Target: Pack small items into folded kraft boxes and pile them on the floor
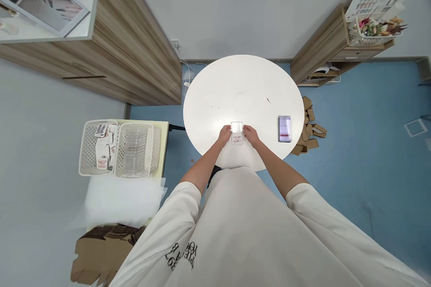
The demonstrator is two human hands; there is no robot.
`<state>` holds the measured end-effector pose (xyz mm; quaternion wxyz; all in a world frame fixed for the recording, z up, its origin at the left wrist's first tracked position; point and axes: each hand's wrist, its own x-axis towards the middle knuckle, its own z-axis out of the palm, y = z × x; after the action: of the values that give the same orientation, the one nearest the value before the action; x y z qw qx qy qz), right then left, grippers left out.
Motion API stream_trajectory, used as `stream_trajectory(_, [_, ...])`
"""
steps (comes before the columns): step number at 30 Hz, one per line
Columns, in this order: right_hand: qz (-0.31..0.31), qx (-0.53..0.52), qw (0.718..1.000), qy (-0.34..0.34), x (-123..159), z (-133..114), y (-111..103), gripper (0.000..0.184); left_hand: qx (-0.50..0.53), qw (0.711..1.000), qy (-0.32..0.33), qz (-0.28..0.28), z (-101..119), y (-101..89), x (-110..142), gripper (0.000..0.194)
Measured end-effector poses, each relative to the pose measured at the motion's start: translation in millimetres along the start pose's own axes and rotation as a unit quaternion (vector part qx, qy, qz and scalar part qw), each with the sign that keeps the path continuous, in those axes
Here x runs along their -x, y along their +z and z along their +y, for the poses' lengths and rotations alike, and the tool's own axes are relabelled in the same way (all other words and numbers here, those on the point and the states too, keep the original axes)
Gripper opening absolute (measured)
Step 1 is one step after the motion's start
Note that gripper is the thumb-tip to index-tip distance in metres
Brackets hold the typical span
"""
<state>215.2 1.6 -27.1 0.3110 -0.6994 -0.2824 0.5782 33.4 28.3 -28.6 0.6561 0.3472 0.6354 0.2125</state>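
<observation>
A small clear plastic box [237, 139] lies opened out on the white round table, near the edge closest to me. Its lid [236, 127] is tipped back on the far side and catches the light. Rows of small pinkish-red pieces that look like press-on nails show in the near half. My left hand [225, 135] grips the box's left side with bent fingers. On the opposite side, my right hand [251, 135] holds the lid's right edge in its fingertips. The fingertips are too small to make out in detail.
A phone [284, 128] lies on the white table [242, 80] to the right. At left, one white basket [88, 148] holds printed cards and another [152, 143] holds stacked clear boxes. Cardboard pieces [305, 132] lie on the floor at right. Wooden cabinets flank the table.
</observation>
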Motion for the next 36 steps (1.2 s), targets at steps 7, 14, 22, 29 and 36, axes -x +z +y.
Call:
stream_trajectory(7, [-0.02, -0.009, 1.0, 0.012, 7.4, -6.2, -0.7, 0.057, -0.001, 1.0, -0.003, -0.005, 5.2, -3.4, 3.4, 0.057])
stream_trajectory(14, [-0.032, 0.022, 0.999, -0.005, 15.4, -18.4, -2.4, 0.059, -0.026, 0.999, 0.019, -0.013, 8.9, -8.3, 5.1, 0.062])
stream_trajectory(22, [-0.024, 0.011, 1.0, -0.014, 30.8, -26.0, -0.8, 0.052, -0.02, 0.997, 0.07, -0.01, 11.0, -15.0, 16.7, 0.046])
stream_trajectory(29, [-0.042, 0.033, 0.998, -0.014, 51.2, -15.4, -4.2, 0.053, -0.036, 0.996, 0.08, -0.021, -3.0, -22.1, 38.5, 0.039])
stream_trajectory(36, [-0.057, 0.147, 0.986, -0.051, 56.1, 8.4, -3.8, 0.053, -0.091, 0.993, 0.072, -0.019, -18.4, -24.1, 50.3, 0.046])
